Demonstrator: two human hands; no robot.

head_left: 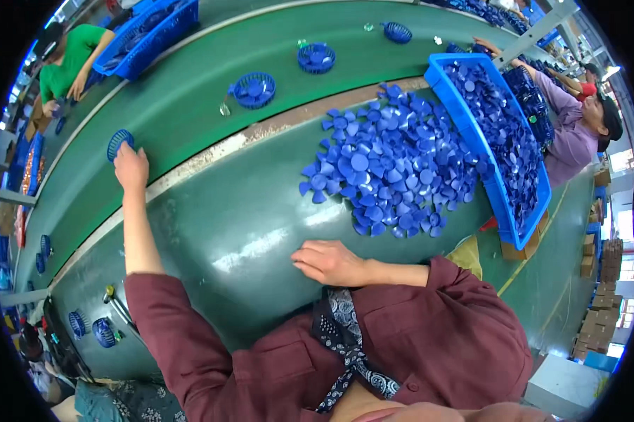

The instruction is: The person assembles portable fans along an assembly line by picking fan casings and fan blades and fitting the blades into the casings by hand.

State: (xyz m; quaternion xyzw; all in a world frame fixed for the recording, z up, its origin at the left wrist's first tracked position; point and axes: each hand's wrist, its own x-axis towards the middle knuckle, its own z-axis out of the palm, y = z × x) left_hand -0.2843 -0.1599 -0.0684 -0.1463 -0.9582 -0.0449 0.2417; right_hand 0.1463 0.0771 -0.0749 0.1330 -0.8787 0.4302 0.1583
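Left hand [131,169] grips a round, slatted blue plastic basket [119,143] at the smooth green conveyor belt [190,105]; the step in hand appears to be transfer at the belt, lifting or setting down being indistinguishable. Right hand [327,263], fingers curled, lies over the glossy green worktable [204,211]; whether it holds anything cannot be told. The next move probably calls for a steady left grip, or a clean release if placing.
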